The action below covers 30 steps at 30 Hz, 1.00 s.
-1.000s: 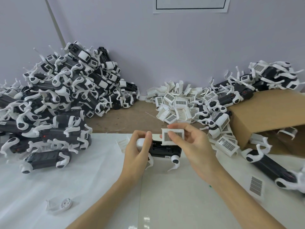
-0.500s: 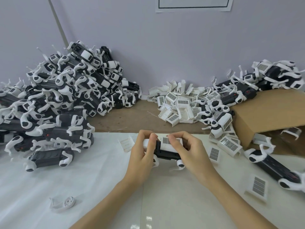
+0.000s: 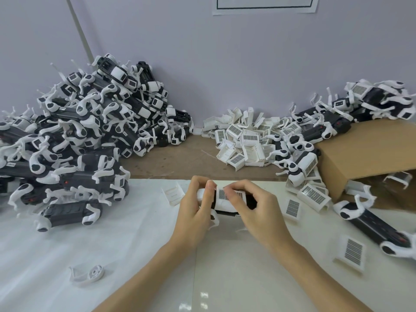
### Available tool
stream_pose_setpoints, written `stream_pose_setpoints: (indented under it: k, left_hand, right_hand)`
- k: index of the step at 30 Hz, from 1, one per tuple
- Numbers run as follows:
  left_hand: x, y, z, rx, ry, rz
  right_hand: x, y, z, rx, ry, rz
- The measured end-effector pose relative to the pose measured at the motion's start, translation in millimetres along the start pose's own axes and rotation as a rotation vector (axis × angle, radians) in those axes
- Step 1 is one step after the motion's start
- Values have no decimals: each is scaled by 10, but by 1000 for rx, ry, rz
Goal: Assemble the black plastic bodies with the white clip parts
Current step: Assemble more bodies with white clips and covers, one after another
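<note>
Both hands meet at centre of the counter (image 3: 236, 278), just in front of where the white sheet's far edge meets bare brown board. Left hand (image 3: 193, 212) is curled round the left end of the black body (image 3: 227, 213); right hand (image 3: 258, 212) is curled over its right end, thumb and index pinching the white clip (image 3: 227, 195) w/ the barred grid face, which sits on top of the body.

Open room: broad white area near the person, front and centre, plus the strip of brown board between the two rear heaps. Left side is hemmed by a big heap (image 3: 85, 131) of black-and-white assembled units; loose white clips pile (image 3: 243, 140) at back centre-right; a cardboard box (image 3: 369, 152) crowds the right edge, w/ more units on it and one black unit (image 3: 378, 226) lying in front of it.

Vs 0.5 s ago: the clip now lies further over the body and shows more of its grid; right fingers have shifted over it. Hands are otherwise in the same spot.

Textures: bodies matte black, long, boxy plastic; clips glossy white, squarish, ribbed. A single curved white piece (image 3: 86, 274) w/ a round hub lies front-left. Flat barred labels (image 3: 351, 249) are scattered at right.
</note>
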State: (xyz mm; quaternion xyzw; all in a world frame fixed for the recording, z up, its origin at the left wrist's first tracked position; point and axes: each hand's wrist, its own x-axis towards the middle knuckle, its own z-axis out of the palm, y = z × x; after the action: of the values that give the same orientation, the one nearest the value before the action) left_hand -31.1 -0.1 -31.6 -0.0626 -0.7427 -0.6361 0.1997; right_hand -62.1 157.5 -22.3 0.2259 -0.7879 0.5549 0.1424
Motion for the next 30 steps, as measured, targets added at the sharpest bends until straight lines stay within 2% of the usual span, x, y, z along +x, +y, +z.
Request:
stream_pose_setpoints:
  k: [3,7,9,14,18,20,22,27,30]
  left_hand:
    - [-7,8,7,13,-11,41]
    - [-16,-4,7,85,-49,92]
    - [-7,-6,8,95,-52,81]
    - [-3,-21,-6,110,23,74]
    - [31,-30,-60,-25,-139,11]
    - [41,-29,-59,-32,-181,21]
    - [35,-39,-35,-4,-175,61]
    - [27,-65,-30,-8,-142,45]
    - [16,-72,-40,41,-194,52]
  right_hand:
    - [24,-3,-68,-10,-98,20]
    - [115,-19,-359,-86,-405,115]
    - [163,-15,-481,-150,-440,132]
    - [124,-67,-379,-17,-308,89]
    - [70,-29,-334,-280,-160,-121]
    - [-35,34,-353,-307,-113,-123]
    - [-137,88,-375,-316,-90,-140]
    - [-162,125,-339,-451,-76,-356]
    - [-170,134,-285,-399,-35,-322]
